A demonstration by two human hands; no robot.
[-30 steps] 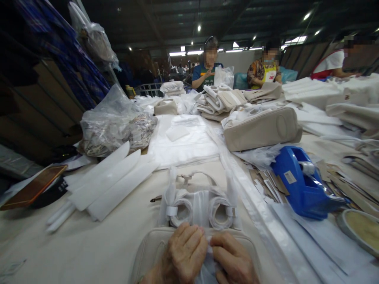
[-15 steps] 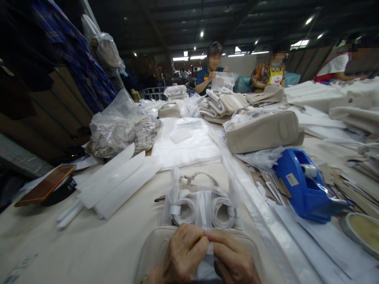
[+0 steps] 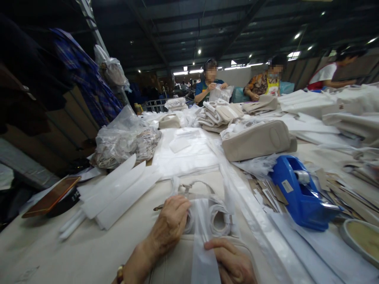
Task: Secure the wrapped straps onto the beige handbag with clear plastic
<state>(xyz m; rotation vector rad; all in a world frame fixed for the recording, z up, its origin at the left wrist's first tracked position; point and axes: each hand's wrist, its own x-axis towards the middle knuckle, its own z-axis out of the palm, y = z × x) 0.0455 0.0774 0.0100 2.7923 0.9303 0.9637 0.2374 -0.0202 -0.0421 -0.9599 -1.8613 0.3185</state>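
Observation:
A beige handbag lies before me, its upper part wrapped in white material with two white rolls side by side. Behind them a beige strap loop shows. Down the bag's middle, between the rolls, runs a translucent white strip. My left hand is closed over the left roll, its fingers curled beside the strip's upper part; its fingertips are partly hidden. My right hand pinches the strip's right edge lower down, index finger on top, the other fingers folded under.
A blue tape dispenser and a round bowl stand at right. White sheets lie at left near a brown flat case. Further back are plastic bags, another beige bag and several co-workers.
My hands, close together at the bag's middle before, have parted. The left moved up and left onto the left roll; the right stayed low by the strip, more of which now shows.

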